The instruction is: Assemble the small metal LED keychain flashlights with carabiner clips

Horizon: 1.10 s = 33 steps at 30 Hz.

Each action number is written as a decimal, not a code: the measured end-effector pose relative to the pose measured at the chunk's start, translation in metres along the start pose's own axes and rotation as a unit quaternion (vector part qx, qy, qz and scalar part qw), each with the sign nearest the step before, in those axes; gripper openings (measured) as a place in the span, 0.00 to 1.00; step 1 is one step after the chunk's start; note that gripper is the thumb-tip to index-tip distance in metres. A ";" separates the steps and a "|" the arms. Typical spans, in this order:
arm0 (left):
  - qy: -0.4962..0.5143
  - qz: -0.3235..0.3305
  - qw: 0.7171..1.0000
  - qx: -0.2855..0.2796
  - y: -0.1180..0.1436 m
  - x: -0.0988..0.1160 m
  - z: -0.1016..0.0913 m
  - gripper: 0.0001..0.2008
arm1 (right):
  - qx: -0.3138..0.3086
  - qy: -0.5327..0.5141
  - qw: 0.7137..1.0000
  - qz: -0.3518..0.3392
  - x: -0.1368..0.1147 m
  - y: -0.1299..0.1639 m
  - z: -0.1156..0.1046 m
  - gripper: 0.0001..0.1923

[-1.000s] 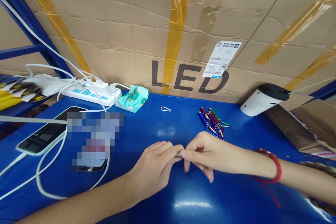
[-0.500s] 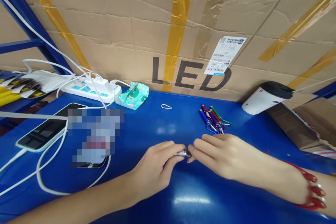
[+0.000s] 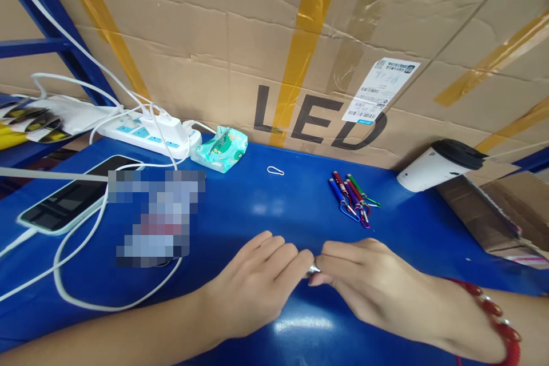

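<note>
My left hand [image 3: 261, 286] is closed around a small silver keychain flashlight [image 3: 313, 269], low over the blue table. Only its shiny end shows between the two hands; the fingers hide the rest. From the other side, my right hand [image 3: 364, 280] pinches that same end with thumb and forefinger. Beyond the hands lies a small bunch of similar keychain flashlights [image 3: 348, 191] in blue, red, purple and green, with coloured carabiner clips. A loose silver carabiner clip [image 3: 275, 171] rests by itself farther back.
Behind the blue table [image 3: 231, 211] stands a large cardboard box [image 3: 193, 40]. At left are a phone [image 3: 77, 194], white cables, a power strip [image 3: 150, 137] and a tissue pack [image 3: 221, 150]. A lidded paper cup [image 3: 429, 168] and a cardboard tray [image 3: 480, 223] are at right.
Both hands have come slightly down and toward me. My left fingers now wrap farther over the flashlight, leaving less of it visible. My right hand has turned and pinches its end.
</note>
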<state>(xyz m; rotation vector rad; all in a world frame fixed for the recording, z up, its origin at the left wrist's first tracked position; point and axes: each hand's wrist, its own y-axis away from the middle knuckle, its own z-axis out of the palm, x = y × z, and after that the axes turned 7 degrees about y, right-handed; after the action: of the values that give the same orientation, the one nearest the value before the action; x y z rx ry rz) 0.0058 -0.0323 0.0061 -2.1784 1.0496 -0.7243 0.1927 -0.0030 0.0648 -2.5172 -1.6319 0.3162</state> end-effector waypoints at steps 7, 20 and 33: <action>-0.056 0.043 0.997 0.022 -0.003 -0.005 -0.005 0.10 | 0.004 -0.213 0.971 0.111 -0.003 -0.009 0.001 0.14; -0.016 -0.043 0.998 -0.043 -0.011 -0.033 0.004 0.11 | -0.180 -0.480 0.806 0.296 0.037 -0.030 0.008 0.20; 0.159 -0.208 0.965 0.010 -0.019 -0.031 0.000 0.08 | -0.212 -0.335 0.892 0.217 0.054 -0.037 -0.007 0.20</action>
<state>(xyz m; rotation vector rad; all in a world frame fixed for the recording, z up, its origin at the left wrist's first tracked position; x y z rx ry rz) -0.0015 0.0028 0.0131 -2.3419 0.7247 -1.3030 0.1827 0.0611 0.0737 -3.3693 -1.3843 1.0911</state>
